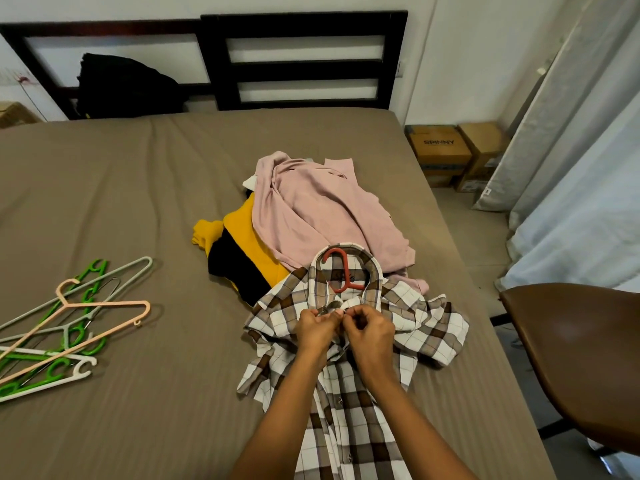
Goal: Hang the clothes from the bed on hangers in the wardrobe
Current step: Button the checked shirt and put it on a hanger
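A brown-and-white plaid shirt (422,323) lies on the bed (138,188) with a red hanger (341,271) inside it, the hook poking out of the collar. My left hand (313,329) and my right hand (369,332) meet just below the collar and pinch the shirt's front edges at the top button. Behind the shirt lies a pile of clothes: a pink garment (318,216) on top, a yellow one (242,237) and a black one (232,268) beneath.
Several loose hangers (69,323), green, white, grey and peach, lie on the bed's left side. A dark bundle (121,84) rests against the black headboard (304,64). Cardboard boxes (453,150) and curtains (581,168) stand right; a brown chair (581,358) is near right.
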